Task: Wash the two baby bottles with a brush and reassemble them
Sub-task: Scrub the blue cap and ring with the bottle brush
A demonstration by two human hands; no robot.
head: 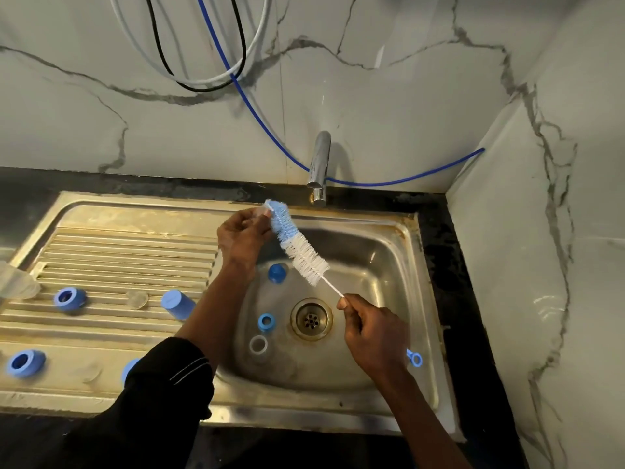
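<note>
Over a steel sink (404,228), a blue & white bottle brush (297,245) is held aslant: its wire stem is pinched by the right hand (375,336), while a small clear part (260,214), too blurred to name, is gripped at the bristle tip by the curled fingers of the left hand (241,240). A blue cap (277,273), blue ring (266,322) & clear ring (258,345) are pictured in the basin; a clear bottle (17,280) is seen on the drainboard (135,245), far left

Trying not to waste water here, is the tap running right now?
Off. No stream falls from the tap, and the sink below shows no splash.
</note>
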